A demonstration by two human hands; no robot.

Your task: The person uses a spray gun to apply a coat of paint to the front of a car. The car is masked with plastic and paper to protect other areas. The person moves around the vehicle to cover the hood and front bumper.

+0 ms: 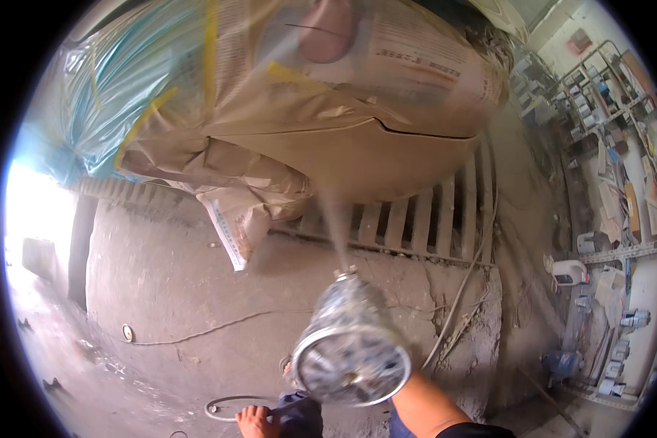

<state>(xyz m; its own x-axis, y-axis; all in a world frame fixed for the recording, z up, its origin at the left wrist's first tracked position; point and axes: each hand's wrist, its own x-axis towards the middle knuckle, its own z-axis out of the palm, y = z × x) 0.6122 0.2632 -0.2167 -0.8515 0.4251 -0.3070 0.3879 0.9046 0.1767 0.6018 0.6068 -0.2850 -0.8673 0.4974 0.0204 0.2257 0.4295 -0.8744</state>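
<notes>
- The spray gun (352, 332) is held over the floor (219, 285), on the near side of the grate's (412, 223) near edge; its long axis is pointed away from the body, and mist is thrown onto the panel's (358, 164) lower edge.
- It lies just beyond the right forearm (427, 405)—the right hand is hidden behind the cup, so its grip cannot be told.
- By the left hand (258, 422), farther off, a hose (230, 399) is met by curled fingers; whether it is clamped cannot be told.
- The cup's contents are not shown.
- Around the panel, paper (223, 157) is wrapped.
- Along the right-hand shelf (631, 253)—a white jug (571, 272), contents unseen.
</notes>
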